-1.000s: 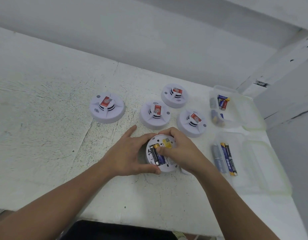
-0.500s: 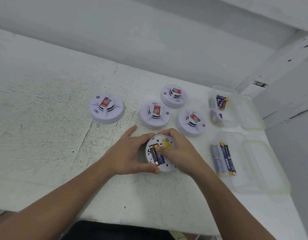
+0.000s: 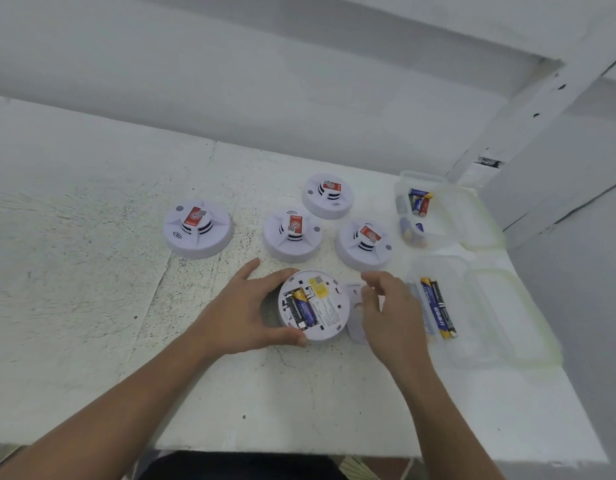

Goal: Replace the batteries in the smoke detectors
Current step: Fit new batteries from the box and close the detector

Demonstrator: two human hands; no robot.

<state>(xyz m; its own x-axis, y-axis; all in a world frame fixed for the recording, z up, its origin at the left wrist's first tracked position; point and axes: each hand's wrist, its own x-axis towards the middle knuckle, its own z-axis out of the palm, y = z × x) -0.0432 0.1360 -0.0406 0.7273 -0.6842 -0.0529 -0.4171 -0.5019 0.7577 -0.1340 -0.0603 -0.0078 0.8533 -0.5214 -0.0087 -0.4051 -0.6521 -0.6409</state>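
Detectors (image 3: 292, 233) behind; battery tub (image 3: 472, 299) beside right hand (image 3: 393, 306).

Single view supplied: head-worn, wide-angle. The scene is seen from above the near edge of the white table (image 3: 91, 306), with the lens pitched forward and down. Both forearms are seen entering from the bottom border. The left hand (image 3: 237, 313), right hand (image 3: 393, 313) and smoke detector (image 3: 313, 306) are framed just below centre, close to the lens. The far table edge and wall (image 3: 299, 81) are taken in across the top. The right table edge is included and the left is cropped.
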